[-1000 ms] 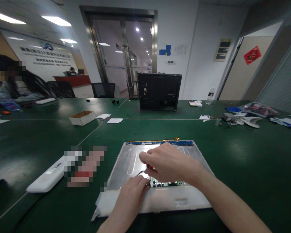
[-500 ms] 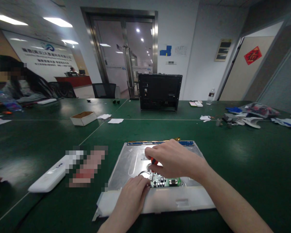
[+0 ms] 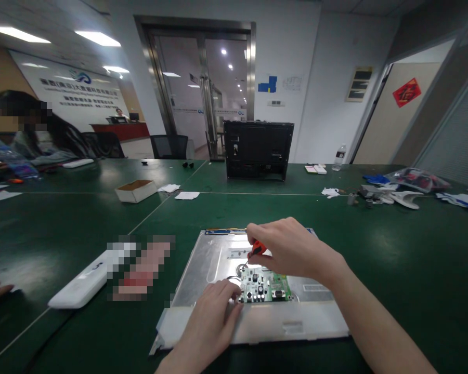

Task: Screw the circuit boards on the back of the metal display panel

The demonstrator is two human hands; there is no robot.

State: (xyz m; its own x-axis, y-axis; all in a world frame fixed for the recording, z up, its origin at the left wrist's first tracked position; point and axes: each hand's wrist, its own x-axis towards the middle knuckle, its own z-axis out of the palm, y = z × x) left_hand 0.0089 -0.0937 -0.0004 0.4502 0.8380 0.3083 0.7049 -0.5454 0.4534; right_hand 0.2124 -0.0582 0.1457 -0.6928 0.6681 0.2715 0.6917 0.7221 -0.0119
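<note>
At lower centre, the right hand pinched a screwdriver over the board on the panel; the left hand, fingers loosely spread, steadied the board's edge. Unscrewing looked underway; the tip needs seating squarely.

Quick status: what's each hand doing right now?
Left hand: open, fingers resting flat at the edge of the green circuit board, holding nothing.
Right hand: closed on the orange-handled screwdriver, tip down at the board.
</note>
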